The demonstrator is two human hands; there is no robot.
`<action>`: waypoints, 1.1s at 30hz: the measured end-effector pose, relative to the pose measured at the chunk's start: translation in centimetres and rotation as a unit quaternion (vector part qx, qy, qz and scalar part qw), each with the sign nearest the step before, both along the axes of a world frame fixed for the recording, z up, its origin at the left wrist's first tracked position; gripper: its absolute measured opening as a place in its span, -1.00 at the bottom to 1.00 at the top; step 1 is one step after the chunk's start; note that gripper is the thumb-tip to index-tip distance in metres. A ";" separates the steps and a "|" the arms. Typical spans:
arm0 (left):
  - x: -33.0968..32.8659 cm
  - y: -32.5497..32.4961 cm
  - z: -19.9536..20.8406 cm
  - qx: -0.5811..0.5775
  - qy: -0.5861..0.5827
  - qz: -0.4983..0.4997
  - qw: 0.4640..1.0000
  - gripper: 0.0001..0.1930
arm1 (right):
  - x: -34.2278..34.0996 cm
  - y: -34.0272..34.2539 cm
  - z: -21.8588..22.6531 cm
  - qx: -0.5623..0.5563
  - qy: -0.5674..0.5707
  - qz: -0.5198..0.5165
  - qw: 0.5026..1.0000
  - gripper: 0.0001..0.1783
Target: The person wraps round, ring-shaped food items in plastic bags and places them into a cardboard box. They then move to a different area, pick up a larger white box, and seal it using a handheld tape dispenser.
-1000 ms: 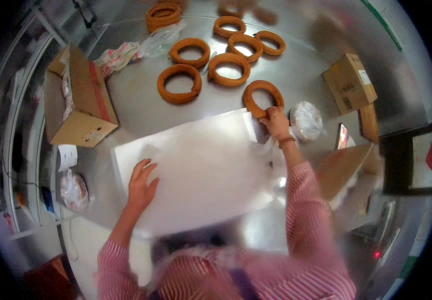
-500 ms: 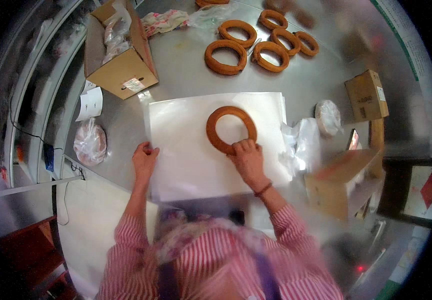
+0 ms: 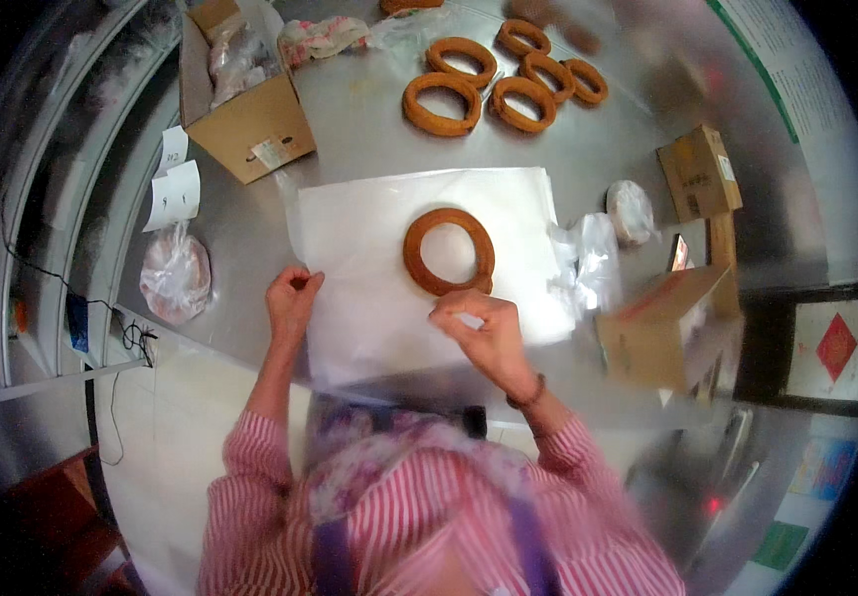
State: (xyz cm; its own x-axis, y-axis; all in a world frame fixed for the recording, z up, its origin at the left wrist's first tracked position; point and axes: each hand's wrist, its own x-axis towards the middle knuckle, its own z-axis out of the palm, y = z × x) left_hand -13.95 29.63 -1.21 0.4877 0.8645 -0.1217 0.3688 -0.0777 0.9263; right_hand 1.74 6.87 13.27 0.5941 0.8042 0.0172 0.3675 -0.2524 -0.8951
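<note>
Upper left: open carton (image 3: 250,139), bagged goods (image 3: 233,70) inside | Centre-left: left hand (image 3: 291,298), fingers curled at edge of white paper (image 3: 359,338), pinch unclear to us | Centre: brown ring (image 3: 413,248) flat on paper, likely light, firm, brittle; we should grasp opposite sides | Below: right hand (image 3: 490,333), fingers curled, pinch unclear | Right: second carton (image 3: 645,336), contents unclear

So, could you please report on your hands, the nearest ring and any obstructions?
Left hand at left edge of white paper, grip unclear. Right hand at near side of brown ring, contact unclear. Ring flat on paper. Clear plastic at paper's right edge.
</note>
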 end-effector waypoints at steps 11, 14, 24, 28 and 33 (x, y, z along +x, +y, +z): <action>-4.0 -1.5 2.6 -0.389 -0.043 -0.075 0.917 -0.74 | -7.9 2.5 11.6 0.363 0.327 0.485 0.725 -0.64; -6.3 -2.3 2.1 -0.432 -0.014 -0.114 0.895 -0.78 | -3.7 0.6 7.0 0.005 0.367 0.248 0.896 -0.84; 0.5 -1.7 7.6 -0.565 -0.152 -0.059 0.809 -0.84 | -5.9 -1.9 -7.0 -0.045 -0.226 -0.028 0.973 -0.44; 2.8 -1.6 7.7 -0.553 -0.183 -0.077 0.809 -0.82 | -1.7 -1.0 -5.2 -0.014 -0.010 -0.125 0.992 -0.65; 2.0 -1.0 5.8 -0.513 -0.177 -0.114 0.832 -0.81 | 1.8 1.1 -5.3 -0.022 0.081 -0.184 0.979 -0.65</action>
State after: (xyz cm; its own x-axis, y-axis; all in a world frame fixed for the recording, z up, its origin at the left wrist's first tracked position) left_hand -11.95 28.63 4.64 0.7867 0.2743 -0.5531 0.1424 0.7911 0.5949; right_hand 3.52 7.95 7.94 0.8354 0.5337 -0.1315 0.0981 -0.3802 -0.9197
